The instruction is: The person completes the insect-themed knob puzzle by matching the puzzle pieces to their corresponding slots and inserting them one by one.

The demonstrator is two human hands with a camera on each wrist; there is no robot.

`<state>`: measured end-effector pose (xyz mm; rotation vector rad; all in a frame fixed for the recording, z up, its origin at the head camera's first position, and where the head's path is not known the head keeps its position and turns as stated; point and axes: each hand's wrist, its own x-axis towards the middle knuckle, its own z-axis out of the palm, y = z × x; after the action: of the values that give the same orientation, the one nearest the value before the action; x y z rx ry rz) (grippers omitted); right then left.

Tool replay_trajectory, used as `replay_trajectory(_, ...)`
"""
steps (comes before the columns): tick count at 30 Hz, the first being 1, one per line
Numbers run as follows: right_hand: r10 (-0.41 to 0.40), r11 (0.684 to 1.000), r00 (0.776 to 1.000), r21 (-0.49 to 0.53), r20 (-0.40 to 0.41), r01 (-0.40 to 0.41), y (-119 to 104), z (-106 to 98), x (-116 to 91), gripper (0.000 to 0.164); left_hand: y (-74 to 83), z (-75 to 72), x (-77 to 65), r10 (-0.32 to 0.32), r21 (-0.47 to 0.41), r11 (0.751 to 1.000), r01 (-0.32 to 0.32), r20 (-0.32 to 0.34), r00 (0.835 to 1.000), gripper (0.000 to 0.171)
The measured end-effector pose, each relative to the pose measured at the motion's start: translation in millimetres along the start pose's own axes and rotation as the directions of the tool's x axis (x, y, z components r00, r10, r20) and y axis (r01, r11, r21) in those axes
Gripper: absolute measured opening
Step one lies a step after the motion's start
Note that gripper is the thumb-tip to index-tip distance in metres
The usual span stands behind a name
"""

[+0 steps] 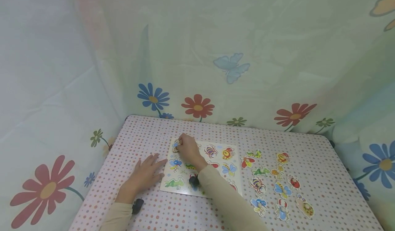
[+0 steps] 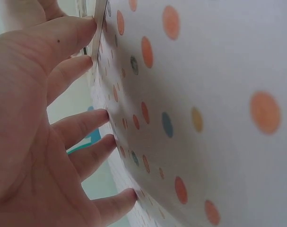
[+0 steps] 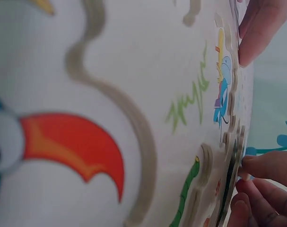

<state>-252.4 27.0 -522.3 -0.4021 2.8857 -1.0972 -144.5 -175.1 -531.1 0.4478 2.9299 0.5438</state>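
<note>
"Where were the hands?"

"The bare right hand (image 1: 189, 151) pinched a small, flat, blue-and-brown cutout piece (image 1: 175, 146), partly hidden, at the far left corner of a white, rectangular board printed with colourful insects (image 1: 168, 174). The left hand (image 1: 147, 173), fingers spread and grasping nothing, touched the board's left edge."

"What could have gone wrong?"

"Perhaps, turned off its outline, the piece might have jammed or tilted; pressed hard, the lightly steadied board might have slid across the white, dotted tablecloth (image 1: 139, 131)."
</note>
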Motion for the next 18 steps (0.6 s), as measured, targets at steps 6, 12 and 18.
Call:
replay_trajectory(6, -0.006, 1.000, 1.000, -0.005, 0.005, 0.006, 1.6, 4.7, -0.4, 0.020, 0.4, 0.2, -0.9, 0.006, 0.011, 1.000, -0.006, -0.004, 1.000, 0.054)
replay_trajectory(12, -0.016, 1.000, 1.000, -0.011, 0.013, 0.017, 1.2, 7.1, 0.6, 0.020, 0.0, -0.2, -1.5, 0.011, 0.014, 1.000, -0.011, -0.007, 1.000, 0.054)
replay_trajectory(18, -0.015, 0.999, 1.000, -0.028, 0.009, 0.015, 0.6, 8.9, 0.2, 0.021, 0.1, -0.3, -1.6, 0.013, 0.014, 1.000, -0.013, -0.010, 1.000, 0.053)
